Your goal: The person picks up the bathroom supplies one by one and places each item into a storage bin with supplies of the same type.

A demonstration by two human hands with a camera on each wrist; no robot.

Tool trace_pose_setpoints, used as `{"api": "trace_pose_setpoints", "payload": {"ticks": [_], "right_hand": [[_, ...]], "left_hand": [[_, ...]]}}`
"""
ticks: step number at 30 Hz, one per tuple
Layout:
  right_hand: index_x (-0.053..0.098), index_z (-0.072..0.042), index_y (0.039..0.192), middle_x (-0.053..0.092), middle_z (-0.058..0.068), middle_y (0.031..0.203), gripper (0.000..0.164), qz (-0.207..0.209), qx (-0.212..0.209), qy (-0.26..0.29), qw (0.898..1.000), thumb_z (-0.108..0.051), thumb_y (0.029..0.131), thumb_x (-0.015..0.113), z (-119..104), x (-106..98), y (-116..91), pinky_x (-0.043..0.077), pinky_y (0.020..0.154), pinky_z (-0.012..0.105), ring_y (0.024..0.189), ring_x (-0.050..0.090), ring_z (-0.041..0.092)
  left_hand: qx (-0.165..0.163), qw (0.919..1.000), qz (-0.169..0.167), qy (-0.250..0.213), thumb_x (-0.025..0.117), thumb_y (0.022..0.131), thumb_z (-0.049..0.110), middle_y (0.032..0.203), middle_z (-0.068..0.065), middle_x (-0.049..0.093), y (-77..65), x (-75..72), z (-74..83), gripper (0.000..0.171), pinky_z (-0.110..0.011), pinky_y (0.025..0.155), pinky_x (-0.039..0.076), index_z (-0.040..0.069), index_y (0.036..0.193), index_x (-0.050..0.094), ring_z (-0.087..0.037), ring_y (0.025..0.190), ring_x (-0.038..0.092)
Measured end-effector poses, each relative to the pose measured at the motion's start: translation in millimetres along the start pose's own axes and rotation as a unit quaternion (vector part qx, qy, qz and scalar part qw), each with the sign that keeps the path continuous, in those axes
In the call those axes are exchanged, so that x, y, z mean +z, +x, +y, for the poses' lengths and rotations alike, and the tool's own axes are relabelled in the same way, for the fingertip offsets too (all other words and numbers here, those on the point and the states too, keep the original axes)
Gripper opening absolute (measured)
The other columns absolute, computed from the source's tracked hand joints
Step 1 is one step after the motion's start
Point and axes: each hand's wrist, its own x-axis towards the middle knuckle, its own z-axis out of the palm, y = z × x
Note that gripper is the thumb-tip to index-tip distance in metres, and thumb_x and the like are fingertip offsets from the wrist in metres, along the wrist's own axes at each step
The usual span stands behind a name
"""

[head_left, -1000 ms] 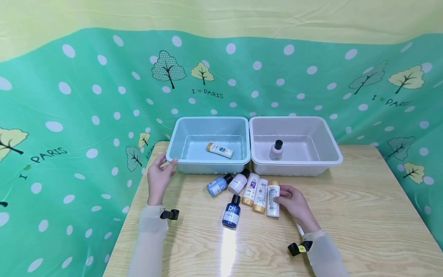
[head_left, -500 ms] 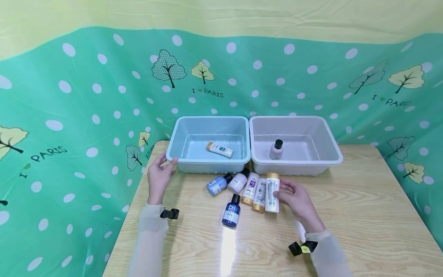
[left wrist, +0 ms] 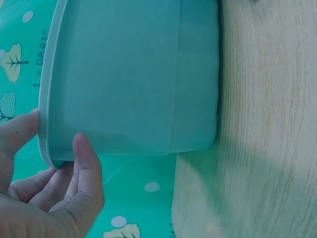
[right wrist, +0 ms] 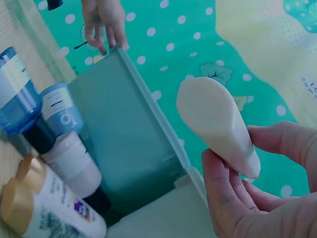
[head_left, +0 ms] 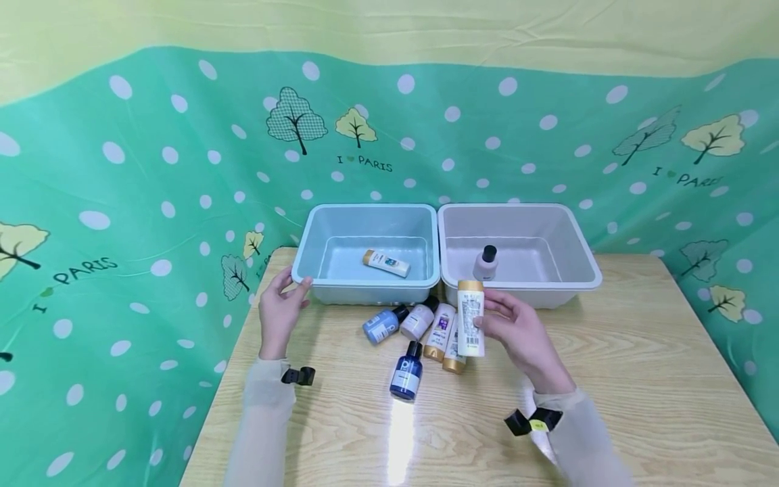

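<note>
My right hand (head_left: 517, 335) pinches a white bottle with a gold cap (head_left: 470, 318), held up in front of the pale lilac bin. In the right wrist view the bottle's white base (right wrist: 205, 106) faces the camera, thumb on one side and fingers on the other. My left hand (head_left: 281, 311) grips the front left corner of the light blue bin (head_left: 368, 295). The left wrist view has the thumb on the rim (left wrist: 44, 99) and the fingers curled round the corner. A white bottle with a gold cap (head_left: 387, 264) lies inside the blue bin.
The lilac bin (head_left: 517, 295) holds an upright black-capped bottle (head_left: 485, 264). Before the bins lie a light blue bottle (head_left: 382, 327), a pale pink one (head_left: 418, 322) and two white gold-capped bottles (head_left: 440, 333). A dark blue bottle (head_left: 406, 373) is nearer. Patterned cloth (head_left: 389, 135) hangs behind.
My right hand has lifted the white bottle off the table and moved it up and left, over its neighbour and towards the bins. My left hand stays at the blue bin's corner.
</note>
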Motion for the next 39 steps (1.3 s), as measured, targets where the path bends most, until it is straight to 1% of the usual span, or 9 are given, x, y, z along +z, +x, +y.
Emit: {"api": "trace_pose_setpoints", "payload": {"ticks": [6, 12, 18, 23, 26, 31, 36, 39], "right_hand": [[0.034, 0.009, 0.148, 0.049, 0.025, 0.134, 0.068, -0.007, -0.006, 0.010, 1.000, 0.009, 0.087, 0.065, -22.6, 9.1, 17.7, 0.058, 0.086, 0.029, 0.105, 0.063, 0.020], [0.036, 0.005, 0.148, 0.050, 0.020, 0.133, 0.069, -0.010, -0.007, 0.006, 1.000, 0.008, 0.086, 0.065, -44.7, 17.7, 39.6, 0.057, 0.085, 0.028, 0.107, 0.060, 0.023], [0.039, 0.005, 0.147, 0.051, 0.020, 0.132, 0.065, -0.020, 0.002, 0.026, 0.999, 0.008, 0.087, 0.064, -61.9, 29.4, 60.8, 0.058, 0.087, 0.029, 0.108, 0.059, 0.026], [0.040, 0.003, 0.146, 0.052, 0.019, 0.133, 0.064, -0.023, 0.005, 0.023, 0.999, 0.006, 0.087, 0.066, -74.2, 40.3, 79.6, 0.057, 0.089, 0.032, 0.112, 0.058, 0.028], [0.041, 0.003, 0.146, 0.053, 0.020, 0.132, 0.064, -0.025, 0.007, 0.029, 0.999, 0.007, 0.087, 0.066, -80.9, 47.5, 94.1, 0.057, 0.090, 0.033, 0.112, 0.059, 0.029], [0.043, 0.004, 0.144, 0.055, 0.020, 0.129, 0.062, -0.027, 0.015, 0.039, 0.999, 0.009, 0.087, 0.065, -92.9, 61.8, 120.5, 0.058, 0.088, 0.032, 0.108, 0.061, 0.029], [0.044, 0.004, 0.143, 0.056, 0.019, 0.129, 0.059, -0.047, 0.023, 0.030, 0.998, 0.008, 0.088, 0.066, -103.9, 75.0, 147.1, 0.057, 0.090, 0.034, 0.110, 0.061, 0.031], [0.045, 0.003, 0.143, 0.057, 0.019, 0.129, 0.059, -0.054, 0.032, 0.020, 0.998, 0.005, 0.089, 0.068, -106.4, 81.1, 164.0, 0.057, 0.091, 0.035, 0.111, 0.061, 0.032]], "left_hand": [[0.000, 1.0000, 0.003, 0.005, 0.074, 0.091, 0.039, 0.134, -0.015, 0.059, 0.0, -1.4, -2.9, 0.066, -0.025, 0.072, 0.061, 0.008, 0.145, 0.052, -0.016, 0.096, 0.068], [-0.004, 1.0000, 0.003, 0.006, 0.074, 0.091, 0.039, 0.134, -0.015, 0.059, 0.5, -2.0, -3.5, 0.067, -0.026, 0.072, 0.061, 0.008, 0.146, 0.051, -0.020, 0.099, 0.068], [-0.014, 0.9999, 0.002, 0.005, 0.074, 0.091, 0.039, 0.135, -0.013, 0.058, 0.1, -2.7, -1.2, 0.067, -0.027, 0.073, 0.061, 0.009, 0.147, 0.050, -0.022, 0.103, 0.067], [-0.016, 0.9999, 0.001, 0.001, 0.074, 0.092, 0.037, 0.136, -0.015, 0.057, -0.6, -4.1, -1.4, 0.067, -0.027, 0.075, 0.061, 0.009, 0.147, 0.050, -0.024, 0.104, 0.067], [-0.013, 0.9999, 0.000, -0.003, 0.074, 0.091, 0.038, 0.136, -0.015, 0.057, -1.2, -4.4, -1.5, 0.067, -0.028, 0.075, 0.061, 0.009, 0.147, 0.050, -0.025, 0.105, 0.067], [-0.010, 0.9999, 0.000, -0.010, 0.075, 0.091, 0.037, 0.135, -0.015, 0.058, -0.9, -4.0, -2.5, 0.066, -0.028, 0.075, 0.061, 0.010, 0.146, 0.051, -0.029, 0.106, 0.067], [-0.010, 0.9999, 0.002, -0.011, 0.075, 0.091, 0.036, 0.135, -0.015, 0.058, 0.1, -2.6, -2.9, 0.065, -0.027, 0.074, 0.061, 0.010, 0.146, 0.052, -0.027, 0.105, 0.067], [-0.009, 0.9999, 0.003, -0.013, 0.075, 0.090, 0.039, 0.135, -0.015, 0.058, 0.1, -1.1, -3.0, 0.066, -0.028, 0.073, 0.061, 0.010, 0.145, 0.052, -0.026, 0.104, 0.067]]}}
